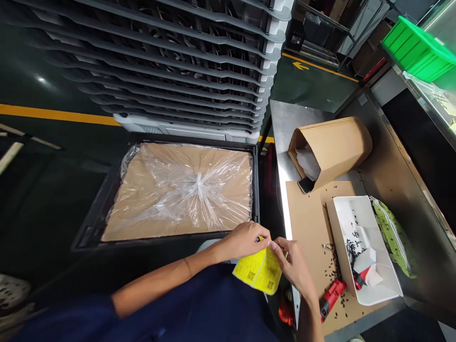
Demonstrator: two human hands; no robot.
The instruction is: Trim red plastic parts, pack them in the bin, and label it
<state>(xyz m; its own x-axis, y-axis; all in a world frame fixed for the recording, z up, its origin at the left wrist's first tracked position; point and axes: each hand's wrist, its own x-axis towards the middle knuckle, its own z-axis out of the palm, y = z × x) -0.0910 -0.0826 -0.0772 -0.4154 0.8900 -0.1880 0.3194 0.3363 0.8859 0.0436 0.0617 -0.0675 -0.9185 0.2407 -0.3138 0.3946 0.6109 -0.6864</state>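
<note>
Steel workbench (285, 137); left hand (242, 240), right hand (290, 266), fingers (275, 247) closed on yellow QR-code labels (258, 271)

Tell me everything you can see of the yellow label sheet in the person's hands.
The yellow label sheet looks like bright yellow paper, printed with dark text and at least two QR codes. It bows along a crease rather than lying flat. The left hand and right hand pinch its upper edge, holding it in the air between the black crate and the steel table.
</note>
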